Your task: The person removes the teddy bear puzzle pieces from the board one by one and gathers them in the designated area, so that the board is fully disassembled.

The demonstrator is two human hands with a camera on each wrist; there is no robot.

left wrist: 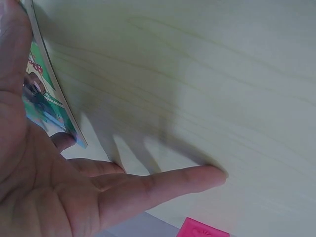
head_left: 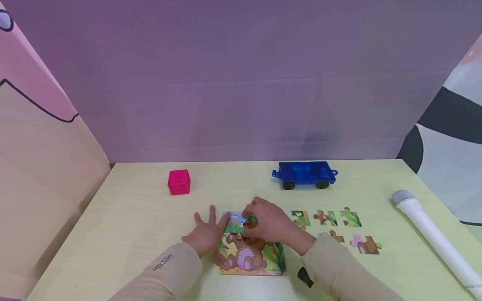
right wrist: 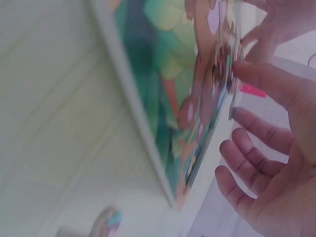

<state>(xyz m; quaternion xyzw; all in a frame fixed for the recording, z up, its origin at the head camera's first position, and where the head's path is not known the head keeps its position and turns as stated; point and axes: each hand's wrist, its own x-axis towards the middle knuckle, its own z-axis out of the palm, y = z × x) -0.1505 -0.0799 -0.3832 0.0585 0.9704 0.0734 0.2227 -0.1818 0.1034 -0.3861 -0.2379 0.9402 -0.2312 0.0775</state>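
Observation:
A jigsaw puzzle board (head_left: 248, 263) with a brown bear picture lies near the front of the table. Fingers spread wide, my left hand (head_left: 205, 236) rests along the board's left edge, its thumb near the lower left corner. Over the upper part of the board, my right hand (head_left: 269, 219) pinches a puzzle piece (head_left: 250, 218) between thumb and index finger. That piece looks thin and edge-on in the right wrist view, tilted above the board, and fingers partly cover it. The right wrist view also shows the other fingers of the right hand (right wrist: 276, 163) loosely bent.
Several loose puzzle pieces (head_left: 350, 217) lie right of the board, some partly behind the right forearm. A pink cube (head_left: 178, 182) stands at the back left and a blue toy wagon (head_left: 306, 173) at the back. A white microphone (head_left: 433, 234) lies along the right side.

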